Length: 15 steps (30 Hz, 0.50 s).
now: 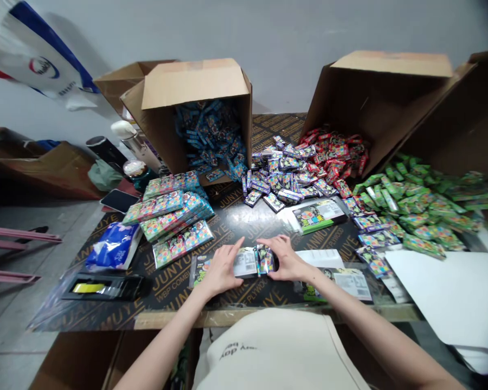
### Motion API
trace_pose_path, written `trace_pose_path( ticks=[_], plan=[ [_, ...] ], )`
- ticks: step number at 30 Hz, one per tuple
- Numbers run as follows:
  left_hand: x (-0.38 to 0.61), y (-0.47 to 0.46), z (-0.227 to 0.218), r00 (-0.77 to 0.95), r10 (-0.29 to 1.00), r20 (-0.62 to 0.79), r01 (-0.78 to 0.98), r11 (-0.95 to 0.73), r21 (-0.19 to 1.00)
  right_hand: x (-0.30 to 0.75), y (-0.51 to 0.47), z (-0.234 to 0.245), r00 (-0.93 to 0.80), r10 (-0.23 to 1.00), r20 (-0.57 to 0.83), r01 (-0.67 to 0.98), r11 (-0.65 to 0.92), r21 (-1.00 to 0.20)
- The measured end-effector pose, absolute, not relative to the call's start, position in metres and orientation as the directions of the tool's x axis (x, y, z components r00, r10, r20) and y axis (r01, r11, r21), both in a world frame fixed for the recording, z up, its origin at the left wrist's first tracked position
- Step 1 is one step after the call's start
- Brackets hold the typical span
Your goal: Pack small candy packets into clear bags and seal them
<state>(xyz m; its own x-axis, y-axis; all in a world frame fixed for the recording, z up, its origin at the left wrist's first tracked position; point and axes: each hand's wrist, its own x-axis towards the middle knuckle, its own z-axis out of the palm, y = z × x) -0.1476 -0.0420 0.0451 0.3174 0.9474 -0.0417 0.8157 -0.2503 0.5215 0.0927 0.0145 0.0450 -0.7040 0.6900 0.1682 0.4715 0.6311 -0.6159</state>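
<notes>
Currently, both bare hands are closed around a bundle of foil packets near the front edge of a black film-faced plywood board, with its barcode label facing up. The left hand cups the bundle's left side, its fingers curved over the top. The right hand bears on the right end, its fingertips pressed against the small packets there. Both hands appear to grip the bundle, though its underside is hidden. The work observed at this moment is hand compression of the bundle.

Beside the right hand, a flat labelled pack lies on clear film, and a green-edged pack lies farther up the board. Stacks of multicoloured packs stand to the left. Blue packets spill from a tipped cardboard carton, red packets lie before a second carton, and green packets are heaped at the right.
</notes>
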Motion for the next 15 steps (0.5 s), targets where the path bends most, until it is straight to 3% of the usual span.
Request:
trace_pose_path(
  ticks=[3,6,15],
  plan=[
    [-0.147,-0.042,0.047,0.335,0.942,-0.008,0.754,-0.263,0.602,0.095,0.016,0.049,-0.715,0.683,0.149,0.379,0.557,-0.738],
    [-0.146,-0.041,0.051,0.322,0.946,0.021,0.71,-0.256,0.656,0.101,0.021,0.06,-0.698,0.701,0.144,0.353,0.512,-0.783],
    [-0.145,-0.036,0.066,0.343,0.938,0.053,0.653,-0.278,0.704,0.101,0.021,0.078,-0.705,0.661,0.255,0.346,0.635,-0.691]
  ],
)
